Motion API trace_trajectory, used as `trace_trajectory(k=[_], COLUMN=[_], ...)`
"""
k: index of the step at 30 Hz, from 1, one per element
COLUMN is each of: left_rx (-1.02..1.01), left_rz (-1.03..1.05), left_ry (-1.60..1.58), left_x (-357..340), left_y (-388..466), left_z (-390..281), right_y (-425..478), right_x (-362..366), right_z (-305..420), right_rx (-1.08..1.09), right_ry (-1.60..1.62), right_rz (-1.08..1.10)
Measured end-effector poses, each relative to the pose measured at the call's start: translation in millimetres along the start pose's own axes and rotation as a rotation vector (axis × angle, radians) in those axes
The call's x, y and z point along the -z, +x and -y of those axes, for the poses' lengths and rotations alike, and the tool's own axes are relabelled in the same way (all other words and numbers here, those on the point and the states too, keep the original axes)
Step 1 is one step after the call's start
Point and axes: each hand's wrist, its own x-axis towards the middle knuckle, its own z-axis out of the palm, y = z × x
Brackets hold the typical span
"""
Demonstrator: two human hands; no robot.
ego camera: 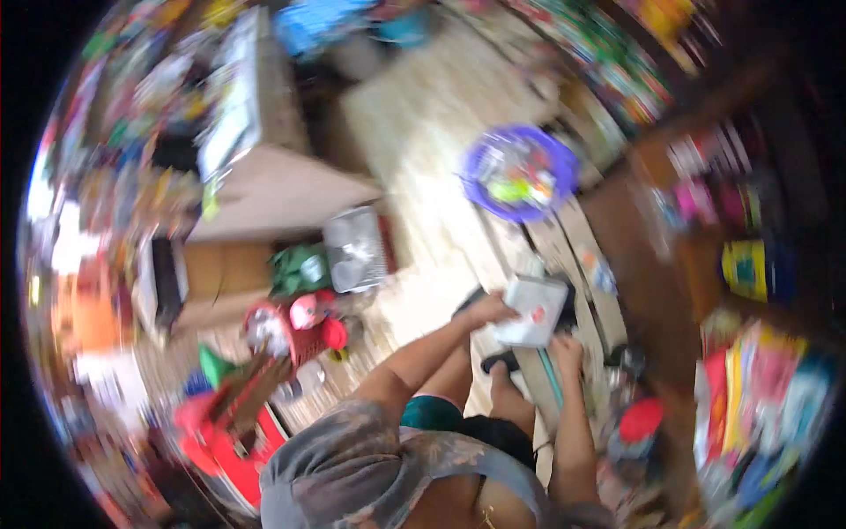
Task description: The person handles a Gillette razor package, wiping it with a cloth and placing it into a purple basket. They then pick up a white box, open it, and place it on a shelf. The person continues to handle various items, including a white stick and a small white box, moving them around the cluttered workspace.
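Observation:
Before me is a flat white box or container (534,312) with a red mark on its face. My left hand (492,311) grips its left edge. My right hand (567,356) is curled at its lower right corner, beside a thin teal stick or strip (550,378); blur hides whether the fingers hold either one. The teal piece runs under the box, above the floor boards. My bare foot and dark footwear (500,362) show below the box.
A purple basket (570,173) of mixed goods stands ahead. At left are a grey-white crate (357,248), a green bag (299,270), a pink basket (305,340) and a large cardboard box (225,271). Blurred shelves of packets line both sides.

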Motion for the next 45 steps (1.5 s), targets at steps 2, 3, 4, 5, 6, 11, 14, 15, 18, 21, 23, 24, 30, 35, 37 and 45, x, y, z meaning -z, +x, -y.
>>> trace_trajectory(k=[2,3,4,5,6,11,14,15,18,21,23,24,30,35,37,45], left_rx=[-0.062,-0.124,-0.143,-0.151,-0.163,-0.306,-0.256,-0.22,-0.343,-0.427,-0.471,-0.436,-0.675,-0.881,-0.898,-0.992], left_rz=[-0.059,-0.031,-0.066,-0.08,-0.075,0.029,0.058,0.059,0.209,0.203,0.162,0.088,-0.257,-0.442,-0.516,-0.713], left_ry=[-0.309,-0.473,-0.526,-0.565,-0.651,-0.923,-0.901,-0.885,-1.022,-1.099,-1.125,-1.148,-1.383,-1.65,-1.704,-1.751], left_x=[8,14,20,16,24,54,86,101,147,198,230,248,311,337,353,438], left_y=[-49,-71,-94,-116,-130,-157,-181,-193,-213,-238,-263,-261,-335,-365,-369,-341], left_z=[-5,-7,-16,-24,-29,-29,-51,-58,-53,-50,-47,-32,3,22,20,-21], right_y=[-4,3,10,3,-5,-7,-14,-15,-25,-12,-7,-4,33,46,63,174], right_x=[7,3,6,19,24,19,-6,-14,-42,-90,-127,-147,-252,-353,-398,-609], right_z=[30,27,63,94,140,250,299,317,373,421,452,469,594,702,747,932], right_rx=[0.058,0.161,0.063,-0.058,-0.182,-0.116,0.083,0.089,0.138,0.18,0.23,0.233,0.406,0.714,0.825,1.133], right_ry=[0.036,0.113,0.217,0.322,0.434,0.733,0.607,0.621,0.625,0.628,0.535,0.511,0.026,0.128,0.061,-0.251], right_rz=[0.182,0.197,0.291,0.368,0.431,0.704,0.673,0.696,0.712,0.861,0.91,0.933,0.857,0.888,0.917,0.765])
